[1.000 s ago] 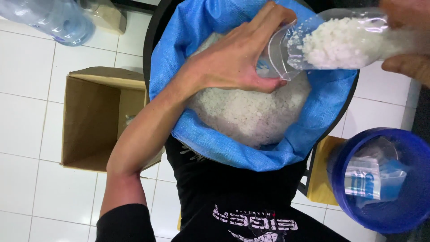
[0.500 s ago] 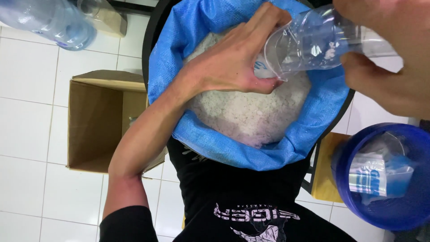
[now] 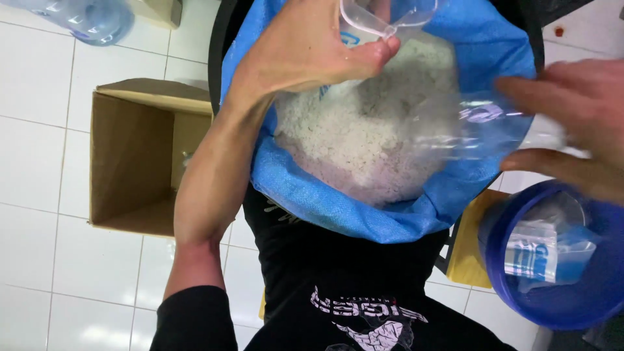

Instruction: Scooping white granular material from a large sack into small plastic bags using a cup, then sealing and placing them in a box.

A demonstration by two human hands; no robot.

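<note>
A blue woven sack [image 3: 305, 188] stands open in front of me, filled with white rice [image 3: 364, 136]. My left hand [image 3: 312, 52] reaches over the sack's far side and pinches the mouth of a clear plastic bag [image 3: 380, 16] at the top edge of the view. My right hand [image 3: 572, 123] comes in from the right and grips a clear plastic scoop [image 3: 468, 117]. The scoop is blurred, looks empty, and hovers low over the rice on the sack's right side.
A blue bucket [image 3: 572, 305] at the lower right holds clear packets with blue print [image 3: 546, 250]. An open cardboard box [image 3: 130, 156] sits on the white tiled floor to the left. A large water jug [image 3: 84, 19] lies at the top left. A yellow stool [image 3: 468, 253] shows beside the bucket.
The scoop was full of rice at the bag's mouth, then emptied. My right hand has since swung it down and right over the sack. My left hand still holds the bag.
</note>
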